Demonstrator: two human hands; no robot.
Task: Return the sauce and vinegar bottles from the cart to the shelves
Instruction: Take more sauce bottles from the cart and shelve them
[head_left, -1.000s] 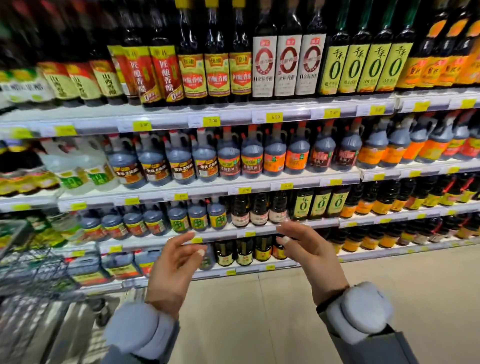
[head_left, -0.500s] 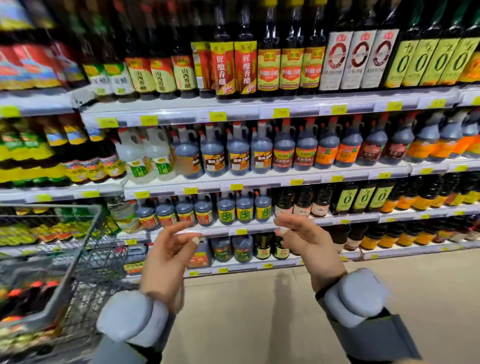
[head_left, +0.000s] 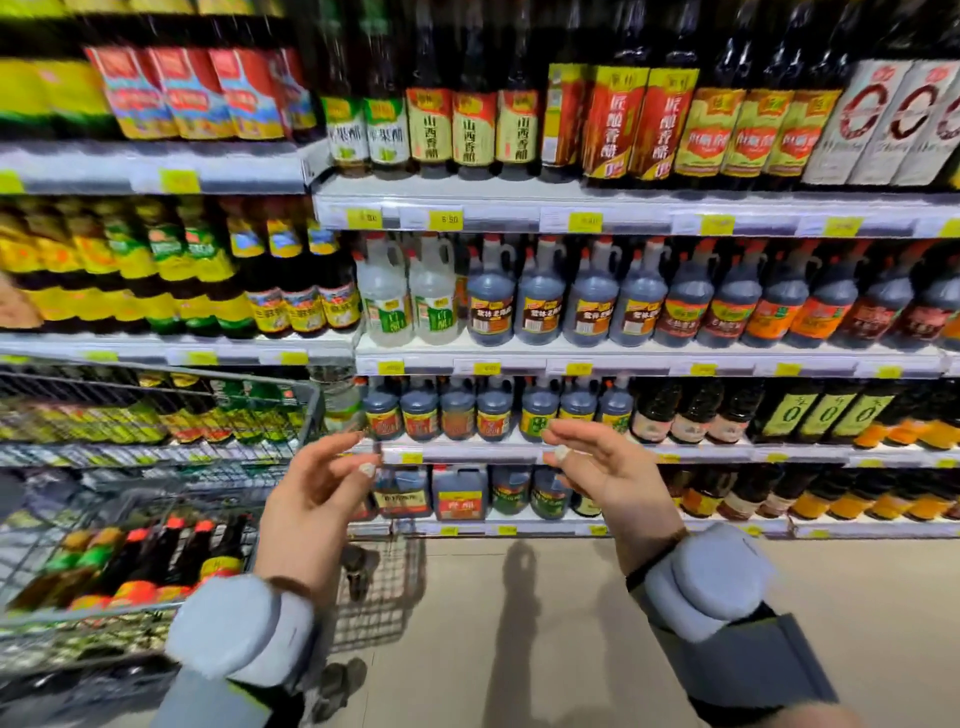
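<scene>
A wire shopping cart (head_left: 311, 410) stands at the lower left, and several dark sauce bottles (head_left: 156, 561) with red and green caps lie in its basket. Shelves (head_left: 623, 213) full of soy sauce and vinegar bottles fill the view ahead. My left hand (head_left: 317, 499) is raised in front of the cart's right side, fingers relaxed and empty. At the same height, before the lower shelves, my right hand (head_left: 608, 478) is also up with loosely spread fingers and holds nothing. Both wrists wear grey bands.
Dark vinegar jugs (head_left: 540, 296) and two clear white-vinegar jugs (head_left: 410, 296) line the middle shelf. Small jugs (head_left: 457, 410) stand one shelf lower. Beige floor (head_left: 545, 623) lies open between me and the shelves. Yellow price tags run along the shelf edges.
The view has swung left, bringing the cart and its bottles into sight. Both hands stay raised and empty, roughly in the same pose.
</scene>
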